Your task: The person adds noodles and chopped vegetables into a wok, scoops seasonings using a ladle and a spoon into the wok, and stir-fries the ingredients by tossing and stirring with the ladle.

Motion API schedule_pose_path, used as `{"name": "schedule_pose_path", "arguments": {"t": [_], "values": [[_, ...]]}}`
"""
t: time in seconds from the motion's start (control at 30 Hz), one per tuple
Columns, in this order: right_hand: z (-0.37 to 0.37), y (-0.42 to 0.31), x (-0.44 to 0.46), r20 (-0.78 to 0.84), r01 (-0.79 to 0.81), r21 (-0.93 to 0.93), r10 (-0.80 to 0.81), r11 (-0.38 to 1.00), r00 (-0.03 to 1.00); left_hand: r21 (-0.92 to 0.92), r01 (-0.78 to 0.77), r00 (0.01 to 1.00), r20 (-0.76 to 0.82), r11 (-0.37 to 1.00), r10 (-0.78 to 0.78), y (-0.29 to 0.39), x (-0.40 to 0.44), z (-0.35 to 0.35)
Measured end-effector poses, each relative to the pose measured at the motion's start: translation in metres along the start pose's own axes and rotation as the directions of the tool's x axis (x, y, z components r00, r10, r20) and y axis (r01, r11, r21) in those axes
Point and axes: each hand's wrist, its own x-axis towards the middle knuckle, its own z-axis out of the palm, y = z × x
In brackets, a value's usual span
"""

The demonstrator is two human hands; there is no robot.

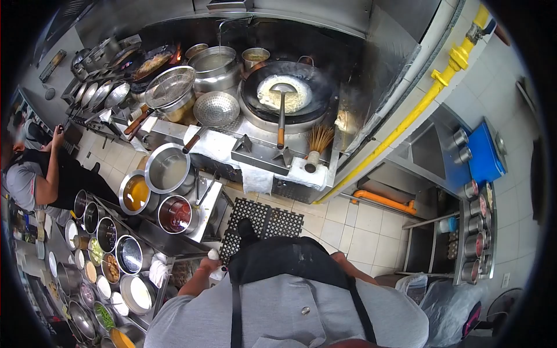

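My left hand [209, 264] is low beside my left hip, closed around a bunched white cloth [214, 254] that sticks out above and below the fingers. On the other side, my right hand [338, 258] is near my right hip, with its fingers hidden by the black apron [290, 258]. In front of me a large black wok [319, 81] sits on the range with a pale, bubbling food in it. A wok ladle [282, 110] rests in the wok, its wooden handle pointing toward me. Neither hand touches the wok or ladle.
A bamboo brush [319, 140], perforated strainer [216, 109] and metal pots [216, 61] are around the range. Bowls of red sauce [175, 214] and yellow liquid [136, 192] stand front left. Another person [43, 168] works at left. A black rubber mat [264, 223] covers the floor.
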Motion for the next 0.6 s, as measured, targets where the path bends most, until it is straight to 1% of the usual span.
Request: {"name": "schedule_pose_path", "arguments": {"t": [0.03, 0.07, 0.1, 0.13, 0.2, 0.23, 0.3, 0.33, 0.37, 0.4, 0.43, 0.47, 0.5, 0.53, 0.57, 0.6], "values": [[0.000, 0.000, 0.001, -0.077, 0.044, 0.314, -0.021, 0.948, 0.997, 0.000, 0.000, 1.000, -0.001, 1.000, 0.000, 0.001, -0.001, -0.002], [0.000, -0.005, 0.007, -0.078, 0.045, 0.315, -0.021, 0.948, 0.997, 0.011, -0.025, 0.999, 0.043, 1.000, 0.024, 0.000, 0.001, -0.004], [-0.001, -0.012, 0.017, 0.024, -0.229, 0.187, 0.228, 0.955, 0.973, 0.022, -0.050, 0.995, 0.087, 0.998, 0.048, -0.003, 0.005, -0.003], [-0.003, -0.019, 0.022, 0.089, -0.477, 0.033, 0.473, 0.878, 0.877, 0.025, -0.051, 0.995, 0.087, 0.998, 0.049, -0.004, 0.009, -0.002], [-0.006, -0.025, 0.021, 0.078, -0.453, 0.035, 0.450, 0.891, 0.890, -0.020, 0.013, 0.999, 0.030, 1.000, -0.012, -0.008, 0.023, 0.006], [-0.005, -0.028, 0.019, 0.069, -0.430, 0.034, 0.427, 0.902, 0.902, -0.014, 0.013, 0.999, 0.031, 1.000, -0.013, -0.010, 0.027, 0.008], [-0.004, -0.033, 0.014, 0.049, -0.380, 0.033, 0.378, 0.924, 0.924, 0.086, -0.063, 0.997, 0.043, 0.994, 0.060, -0.015, 0.039, 0.013], [-0.004, -0.036, 0.012, 0.039, -0.355, 0.031, 0.354, 0.934, 0.935, 0.090, -0.064, 0.997, 0.043, 0.994, 0.060, -0.020, 0.049, 0.016], [-0.005, -0.041, 0.007, 0.039, -0.357, 0.034, 0.356, 0.934, 0.934, 0.133, -0.195, 0.978, 0.099, 0.972, 0.182, -0.036, 0.071, 0.025], [-0.006, -0.046, 0.001, 0.077, -0.427, 0.129, 0.420, 0.895, 0.904, 0.167, -0.323, 0.941, 0.161, 0.932, 0.298, -0.044, 0.080, 0.029], [-0.005, -0.049, -0.003, 0.121, -0.493, 0.220, 0.478, 0.842, 0.870, 0.171, -0.324, 0.941, 0.163, 0.931, 0.297, -0.043, 0.081, 0.029], [-0.003, -0.050, -0.004, 0.121, -0.495, 0.223, 0.480, 0.840, 0.869, 0.296, -0.359, 0.930, 0.198, 0.885, 0.311, -0.039, 0.079, 0.027], [0.003, -0.040, -0.004, 0.131, -0.468, 0.033, 0.461, 0.883, 0.878, 0.414, -0.391, 0.918, 0.235, 0.822, 0.319, -0.033, 0.076, 0.025], [0.010, -0.027, -0.006, 0.146, -0.421, -0.158, 0.443, 0.893, 0.885, 0.415, -0.392, 0.918, 0.236, 0.821, 0.319, -0.021, 0.059, 0.018], [0.009, -0.023, -0.013, 0.152, -0.129, -0.343, 0.191, 0.930, 0.970, 0.296, -0.247, 0.965, 0.158, 0.923, 0.208, -0.015, 0.045, 0.014], [0.010, -0.020, -0.013, 0.153, -0.130, -0.344, 0.192, 0.930, 0.970, 0.158, -0.094, 0.992, 0.095, 0.983, 0.080, 0.000, 0.020, 0.003]]}}
